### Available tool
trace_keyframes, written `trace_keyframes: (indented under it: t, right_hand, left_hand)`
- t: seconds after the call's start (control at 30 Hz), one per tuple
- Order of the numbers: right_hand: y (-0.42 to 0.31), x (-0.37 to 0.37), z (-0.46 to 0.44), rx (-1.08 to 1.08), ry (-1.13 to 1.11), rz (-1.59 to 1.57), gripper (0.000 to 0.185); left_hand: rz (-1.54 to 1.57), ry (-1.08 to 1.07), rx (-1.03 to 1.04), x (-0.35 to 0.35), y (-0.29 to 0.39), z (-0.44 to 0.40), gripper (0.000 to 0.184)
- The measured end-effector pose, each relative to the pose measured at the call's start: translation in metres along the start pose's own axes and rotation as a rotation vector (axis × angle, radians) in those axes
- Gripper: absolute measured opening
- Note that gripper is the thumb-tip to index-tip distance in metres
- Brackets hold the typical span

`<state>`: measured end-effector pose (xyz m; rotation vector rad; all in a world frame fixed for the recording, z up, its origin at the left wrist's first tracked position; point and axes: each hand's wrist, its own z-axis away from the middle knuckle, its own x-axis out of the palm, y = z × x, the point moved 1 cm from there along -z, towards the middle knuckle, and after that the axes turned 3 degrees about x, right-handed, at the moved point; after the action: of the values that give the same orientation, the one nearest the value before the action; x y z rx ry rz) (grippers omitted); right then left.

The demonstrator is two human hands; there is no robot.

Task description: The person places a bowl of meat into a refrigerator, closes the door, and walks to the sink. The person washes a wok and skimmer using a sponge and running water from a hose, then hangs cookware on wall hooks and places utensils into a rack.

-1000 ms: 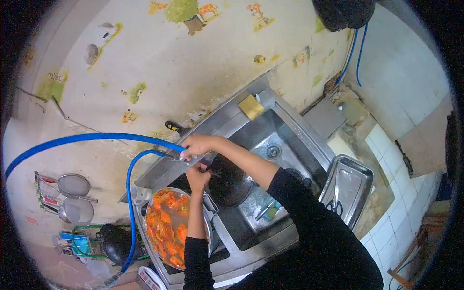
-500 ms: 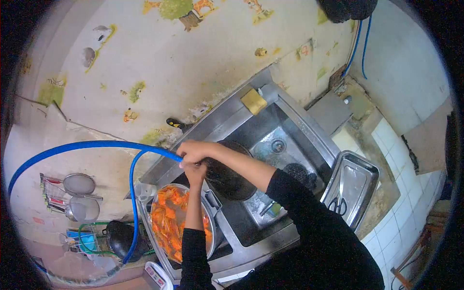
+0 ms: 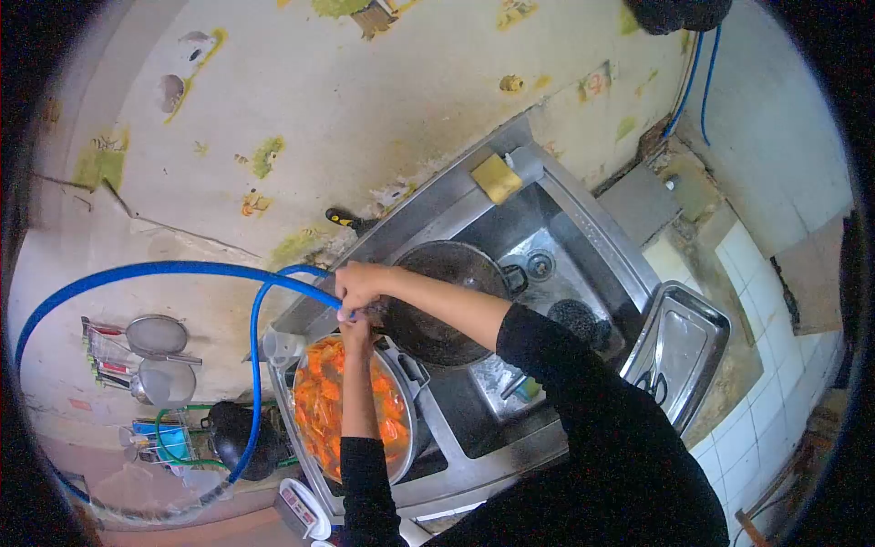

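Observation:
My right hand (image 3: 362,282) is closed around the end of a thick blue hose (image 3: 173,267). Just below it, my left hand (image 3: 356,330) is closed beside the hose end; what its fingers hold is hidden. Under my right forearm, a dark round pan (image 3: 437,342) with a black handle lies tilted in the sink (image 3: 483,419). Beside my left forearm stands a metal pot (image 3: 411,415) filled with orange pieces in liquid, partly covered by that arm.
A yellow sponge (image 3: 497,179) rests on the sink's back ledge. To the right is a metal tray (image 3: 697,351) with scissors. A dark scrubber (image 3: 572,316) lies in the basin. Strainers (image 3: 157,335) and a black wok (image 3: 239,440) are at the left, with a scale (image 3: 303,510) below.
The view has shifted, so the sink appears farther right. My hands have come together at the hose end. The pan's far handle and more of its rim now show.

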<state>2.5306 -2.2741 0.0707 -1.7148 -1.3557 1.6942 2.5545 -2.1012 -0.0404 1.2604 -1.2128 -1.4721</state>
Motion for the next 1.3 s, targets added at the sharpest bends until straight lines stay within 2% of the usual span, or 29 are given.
trace_keyframes:
  t: [0.03, 0.1, 0.13, 0.17, 0.3, 0.37, 0.43, 0.5, 0.57, 0.63, 0.7, 0.77, 0.8, 0.83, 0.9, 0.93, 1.1, 1.17, 1.3]
  right_hand:
    - [-0.003, -0.001, 0.003, 0.065, -0.027, -0.030, 0.029]
    - [0.001, 0.000, 0.002, 0.125, -0.063, -0.062, 0.026]
    - [0.004, 0.001, -0.006, 0.104, 0.050, -0.029, 0.027]
    - [0.006, 0.001, -0.011, 0.088, 0.172, 0.006, 0.028]
    - [0.009, 0.018, -0.018, 0.095, -0.003, 0.035, 0.033]
    - [0.011, 0.011, -0.014, 0.135, 0.012, 0.090, 0.030]
    - [0.017, 0.000, -0.012, 0.331, 0.325, 0.082, 0.030]
    - [0.015, 0.001, -0.014, 0.308, 0.338, 0.097, 0.030]
    - [0.009, 0.002, -0.009, 0.291, 0.358, 0.117, 0.029]
    - [-0.005, 0.018, 0.001, 0.188, 0.165, 0.021, 0.027]
    - [-0.007, 0.032, 0.008, 0.242, 0.029, -0.204, 0.022]
    - [-0.009, 0.039, 0.016, 0.204, 0.020, -0.220, 0.018]
    - [-0.008, 0.041, 0.020, 0.223, -0.011, -0.259, 0.017]
    - [-0.010, 0.041, 0.025, 0.242, -0.043, -0.298, 0.017]
    - [-0.011, 0.037, 0.034, 0.273, -0.111, -0.303, 0.021]
    - [-0.013, 0.034, 0.039, 0.306, -0.133, -0.305, 0.021]
    - [-0.009, 0.018, 0.055, 0.419, -0.303, -0.293, 0.023]
    - [-0.012, 0.008, 0.062, 0.411, -0.311, -0.300, 0.022]
    - [-0.024, -0.012, 0.073, 0.465, -0.390, -0.233, 0.022]
  left_hand:
    - [-0.001, 0.006, -0.001, -0.005, 0.005, 0.005, 0.015]
    - [0.036, -0.160, -0.236, -0.015, 0.013, 0.016, 0.021]
    - [0.109, -0.159, -0.406, -0.020, 0.014, 0.021, 0.025]
    - [0.111, -0.147, -0.405, -0.021, 0.019, 0.026, 0.025]
    - [0.159, -0.079, -0.415, -0.020, 0.024, 0.032, 0.033]
    - [0.257, -0.103, -0.420, -0.026, 0.024, 0.034, 0.036]
    - [0.265, -0.064, -0.402, -0.032, 0.026, 0.038, 0.037]
    - [0.272, -0.029, -0.384, -0.033, 0.028, 0.042, 0.038]
    - [0.405, 0.034, -0.333, -0.029, 0.028, 0.041, 0.039]
    - [0.383, 0.001, -0.298, -0.025, 0.029, 0.038, 0.037]
    - [0.361, -0.028, -0.265, -0.017, 0.033, 0.036, 0.035]
    - [0.518, -0.062, -0.162, -0.008, 0.040, 0.037, 0.026]
    - [0.468, -0.170, -0.101, -0.016, 0.022, 0.021, 0.017]
    - [0.467, -0.172, -0.103, -0.013, 0.025, 0.021, 0.017]
    - [0.416, -0.024, -0.082, -0.009, 0.033, 0.019, 0.014]
    - [0.403, -0.068, -0.064, -0.011, 0.038, 0.015, 0.009]
    - [0.319, 0.023, 0.018, 0.004, 0.079, 0.007, 0.010]
    - [0.080, 0.061, 0.039, 0.006, 0.095, 0.001, 0.009]
    - [-0.048, 0.018, 0.210, 0.016, 0.120, -0.001, 0.013]
